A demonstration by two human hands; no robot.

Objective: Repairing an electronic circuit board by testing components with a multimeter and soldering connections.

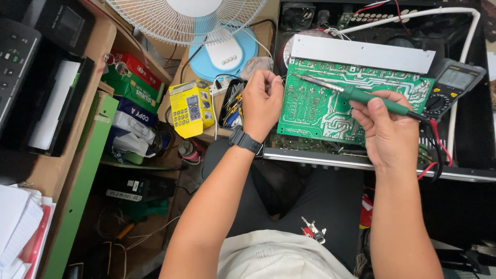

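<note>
1. Risk: the soldering iron point(361, 95) tip rests on close-packed tracks of the circuit board point(341, 101); in my judgement a small slip could bridge neighbouring joints.
2. Risk: the left hand point(262, 101) sits at the board's edge, near the hot tip; a burn is possible.
3. Grip: right hand point(385, 129) closed around the green handle. Left fingertips pinched together; contents cannot be told.
4. Board: green, solder side up, propped in the open black case point(465, 155), silver bar along its top edge.
</note>
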